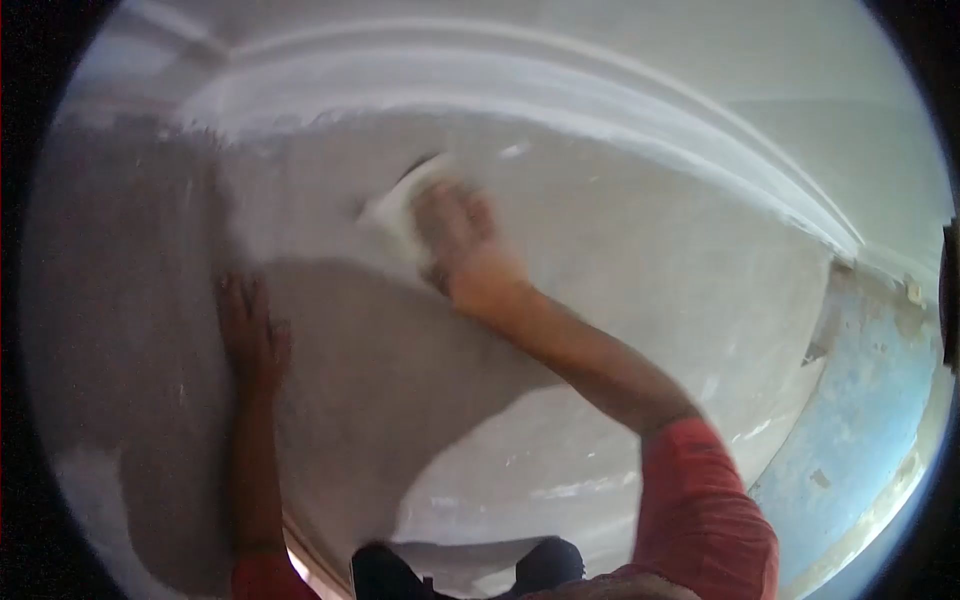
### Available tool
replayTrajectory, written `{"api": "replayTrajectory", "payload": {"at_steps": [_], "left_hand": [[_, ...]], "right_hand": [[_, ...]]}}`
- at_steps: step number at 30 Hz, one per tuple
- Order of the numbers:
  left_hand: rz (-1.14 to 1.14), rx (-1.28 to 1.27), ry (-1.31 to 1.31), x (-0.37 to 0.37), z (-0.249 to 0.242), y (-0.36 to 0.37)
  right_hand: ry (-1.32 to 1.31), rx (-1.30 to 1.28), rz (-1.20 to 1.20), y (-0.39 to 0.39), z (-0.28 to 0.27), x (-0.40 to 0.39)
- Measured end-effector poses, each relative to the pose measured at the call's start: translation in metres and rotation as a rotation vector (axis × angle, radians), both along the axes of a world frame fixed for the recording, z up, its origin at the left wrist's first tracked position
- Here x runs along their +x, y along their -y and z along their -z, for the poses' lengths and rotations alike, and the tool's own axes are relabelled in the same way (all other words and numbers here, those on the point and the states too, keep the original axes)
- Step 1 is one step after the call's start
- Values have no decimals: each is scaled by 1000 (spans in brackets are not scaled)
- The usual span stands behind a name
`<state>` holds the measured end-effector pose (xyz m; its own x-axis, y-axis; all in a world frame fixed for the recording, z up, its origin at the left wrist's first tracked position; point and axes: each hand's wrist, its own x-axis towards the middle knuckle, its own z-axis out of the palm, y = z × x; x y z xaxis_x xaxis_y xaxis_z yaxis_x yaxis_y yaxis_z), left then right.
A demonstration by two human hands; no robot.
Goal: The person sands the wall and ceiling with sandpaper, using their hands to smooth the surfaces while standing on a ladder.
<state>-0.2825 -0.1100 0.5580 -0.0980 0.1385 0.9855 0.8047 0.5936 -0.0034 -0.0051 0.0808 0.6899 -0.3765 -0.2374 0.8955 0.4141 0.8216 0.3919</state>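
Two bare hands at a grey wall, seen from the head. The right hand carries a pale, flat pad, which stands tilted high on the wall, beneath the white cornice, and appears to lie face-on against the surface. The right grip is closed over the pad's back, with bent fingers and the palm side toward the wall; the blur hides the thumb's exact place and how tightly the grip presses. The left hand is lower and well apart from the pad; its grip is spread flat, fingers pointing upward, with nothing visible in hold, and it appears to rest on the wall near a vertical edge. Handling, as judged from form: the pad is probably light, since one raised arm bears it, and fairly stiff, since its outline looks straight; whether its face is soft, rough or slippery cannot be told. A dark strip shows at its upper edge, of uncertain nature. The best hold is likely across the middle of the back, with fingers spread for even pressure and fingertips kept behind the working face; a hold at one corner would probably let the pad tip and its edge mark the wall.
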Motion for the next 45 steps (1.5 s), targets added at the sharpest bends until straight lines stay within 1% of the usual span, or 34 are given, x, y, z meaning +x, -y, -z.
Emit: {"api": "replayTrajectory", "payload": {"at_steps": [2, 3, 5, 6, 7, 8, 9, 10, 11, 12, 13, 14, 15, 17, 18, 20, 21, 22, 23, 24, 26, 27, 29, 32, 35, 37, 39, 41, 43, 45], "left_hand": [[-32, -22, 10, -4, 8, 6], [-20, -76, 31, -6, 10, 8], [-18, -126, 87, -9, 8, 9], [25, -118, 57, -10, 8, 11], [69, -107, 28, -8, 11, 11], [48, -118, 60, -5, 15, 10], [74, -93, 102, -5, 16, 7], [101, -62, 144, -5, 18, 7], [82, -46, 153, -12, 19, 7], [153, -18, 77, -16, 22, 7], [227, -4, 11, -17, 30, 8], [217, -1, 30, -15, 32, 6], [229, -18, 36, -13, 30, 6], [236, -35, 40, -16, 30, 14], [253, -26, 8, -15, 30, 13], [304, -18, -29, -11, 30, 4], [265, -40, 17, -8, 30, 6], [221, -62, 58, -10, 28, 8], [236, -70, 47, -11, 27, 9], [219, -62, 13, -13, 27, 10], [227, -60, -21, -15, 30, 5], [237, -30, -27, -17, 29, 3], [245, -6, -31, -18, 33, 0], [243, 7, -83, -19, 31, 2], [262, -3, -59, -21, 31, 2], [201, -12, -24, -19, 32, 1], [182, -35, -7, -14, 28, 2], [141, -41, 19, -13, 27, 5], [185, -51, 52, -10, 26, 6], [199, -38, 53, -8, 27, 6]], "right_hand": [[933, 293, -320, -19, 45, -39], [959, 302, -353, -13, 35, -44], [357, 437, -58, 0, -17, -46], [389, 430, -84, 10, -27, -59], [325, 428, 8, 19, -35, -73], [253, 420, 94, 26, -33, -89], [267, 420, 63, 31, -29, -106], [474, 300, -96, 37, -27, -122], [674, 191, -243, 44, -30, -138], [688, 212, -252, 55, -45, -151], [432, 401, -219, 66, -63, -162], [163, 578, -189, 72, -75, -177], [173, 573, -206, 73, -80, -195], [562, 574, -67, 75, -90, -223], [565, 577, -60, 78, -96, -226], [210, 571, -155, 76, -107, -223], [205, 565, -135, 81, -108, -203], [429, 392, -143, 93, -106, -171], [648, 208, -153, 94, -105, -148], [640, 196, -137, 82, -112, -137], [476, 441, 21, 54, -124, -111], [469, 430, 38, 48, -126, -96], [526, 531, 15, 43, -124, -76], [560, 463, -26, 46, -129, -83], [586, 508, -45, 49, -140, -96], [583, 539, -28, 56, -143, -88], [715, 369, 39, 61, -146, -68], [472, 675, -81, 6, -153, -59], [426, 607, -41, -2, -144, -23], [430, 598, -44, 3, -143, -31]]}}
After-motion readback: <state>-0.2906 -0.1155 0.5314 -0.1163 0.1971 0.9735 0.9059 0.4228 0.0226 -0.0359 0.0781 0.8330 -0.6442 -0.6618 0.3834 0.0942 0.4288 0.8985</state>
